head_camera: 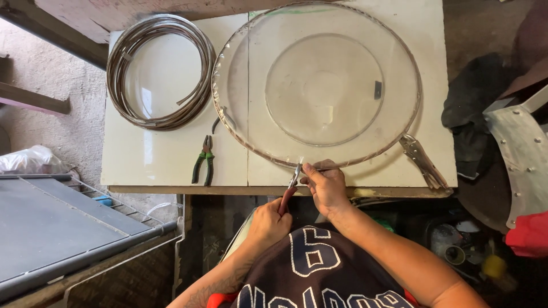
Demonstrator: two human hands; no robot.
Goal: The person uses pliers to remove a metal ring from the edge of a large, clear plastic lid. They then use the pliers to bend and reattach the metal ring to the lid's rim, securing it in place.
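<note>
A: Item one, the work piece?

B: Clear round disc point(319, 85), large, lying flat on the white table point(171, 159), with a metal strip around its rim. Its near edge sits just above the table's front edge.

A: Hands?

B: Left hand point(269, 221), closed around the red handles of pliers point(290, 188), whose tip meets the disc's near rim. Right hand point(324, 185), fingers curled and pinched at that same rim spot, touching the pliers' tip.

A: Other tools on the table?

B: Locking pliers point(422, 161), silver, clamped to the disc's rim at the lower right. Green-handled pliers point(204, 161), lying free on the table left of the disc, apart from it.

A: Stock?

B: Coil of metal strip point(123, 63), at the table's far left corner, beside the disc.

A: Surroundings?

B: Grey wire-edged rack point(68, 228) lower left; riveted metal sheet point(522, 154) at the right.
</note>
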